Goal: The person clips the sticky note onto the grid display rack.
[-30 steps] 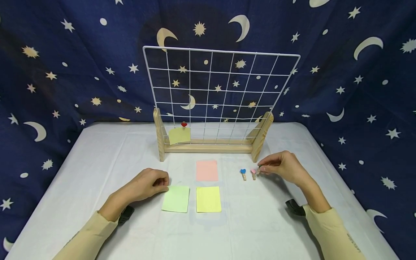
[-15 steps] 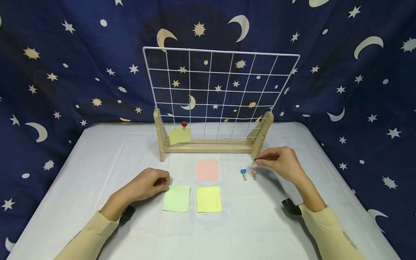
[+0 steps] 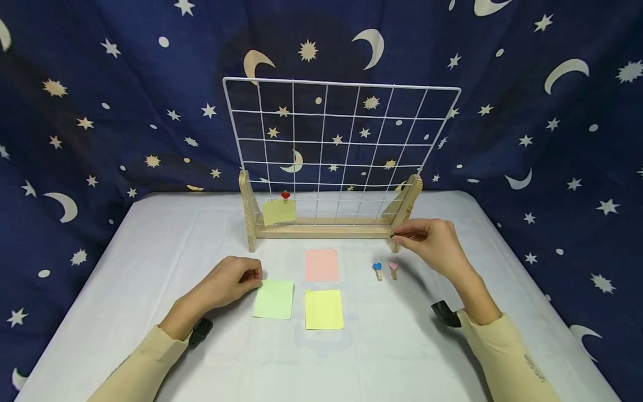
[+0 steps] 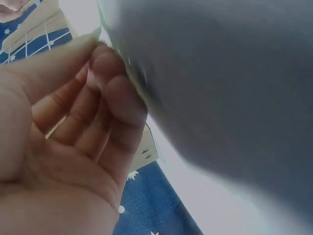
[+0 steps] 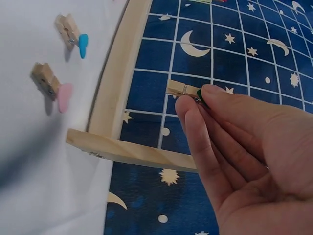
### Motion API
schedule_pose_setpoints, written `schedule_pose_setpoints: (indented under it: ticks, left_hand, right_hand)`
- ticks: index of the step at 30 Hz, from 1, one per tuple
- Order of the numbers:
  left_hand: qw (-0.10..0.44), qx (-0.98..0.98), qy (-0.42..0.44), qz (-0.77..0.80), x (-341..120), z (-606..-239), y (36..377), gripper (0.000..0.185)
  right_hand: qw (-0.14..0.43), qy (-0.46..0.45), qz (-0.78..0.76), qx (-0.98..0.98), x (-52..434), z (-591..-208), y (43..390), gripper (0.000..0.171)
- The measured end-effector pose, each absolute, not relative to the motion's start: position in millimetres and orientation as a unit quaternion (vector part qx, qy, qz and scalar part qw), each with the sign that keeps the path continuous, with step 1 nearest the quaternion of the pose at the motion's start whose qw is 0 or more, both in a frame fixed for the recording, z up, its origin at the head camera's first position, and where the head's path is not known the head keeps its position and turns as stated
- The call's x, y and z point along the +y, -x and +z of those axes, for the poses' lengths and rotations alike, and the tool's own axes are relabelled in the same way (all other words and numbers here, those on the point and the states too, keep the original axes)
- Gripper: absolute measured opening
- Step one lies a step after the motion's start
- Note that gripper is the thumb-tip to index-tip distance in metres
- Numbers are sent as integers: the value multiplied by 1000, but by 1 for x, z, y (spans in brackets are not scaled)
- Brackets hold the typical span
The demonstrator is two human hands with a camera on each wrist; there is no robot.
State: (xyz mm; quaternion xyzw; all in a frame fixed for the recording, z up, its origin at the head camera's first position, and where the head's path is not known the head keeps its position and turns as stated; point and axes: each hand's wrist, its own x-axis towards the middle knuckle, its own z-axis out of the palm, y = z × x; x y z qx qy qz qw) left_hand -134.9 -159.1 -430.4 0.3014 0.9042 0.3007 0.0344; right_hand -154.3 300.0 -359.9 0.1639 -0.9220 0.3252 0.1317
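Note:
My left hand (image 3: 232, 282) pinches the upper left corner of a light green sticky note (image 3: 273, 300) between thumb and fingertips. In the left wrist view the fingers hide most of that corner. Between thumb and forefinger, my right hand (image 3: 433, 243) holds a small wooden clothespin (image 5: 178, 89) with a dark green ornament, its free end pointing away from the fingertips. The hand hovers by the right foot of a white wire grid (image 3: 341, 84). Below it lie a clothespin with a blue heart (image 3: 378, 271) and one with a pink heart (image 3: 394, 270).
Pink (image 3: 322, 265) and yellow (image 3: 324, 310) sticky notes lie flat on the white table. A wooden base (image 3: 321, 231) supports the grid. Low on its left, a red-heart clothespin (image 3: 286, 195) holds a yellowish note (image 3: 279, 213). Starry blue cloth (image 3: 502, 167) hangs behind.
My right hand has lifted the green-ornament clothespin from beside the pink-heart one and moved slightly left towards the grid. The green note has shifted a little away from me with my left hand.

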Motion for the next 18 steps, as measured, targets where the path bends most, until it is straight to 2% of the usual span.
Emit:
schedule_pose_setpoints:
  ticks: [7,18]
  left_hand:
    - [-9,916,-270,295,-157,-430,139,21]
    - [-85,912,-227,330,-153,-428,144,16]
  right_hand:
    - [173,-187,306,-917,287,-351,159,11]
    - [174,-199,324,-908,263,-341,168,11]
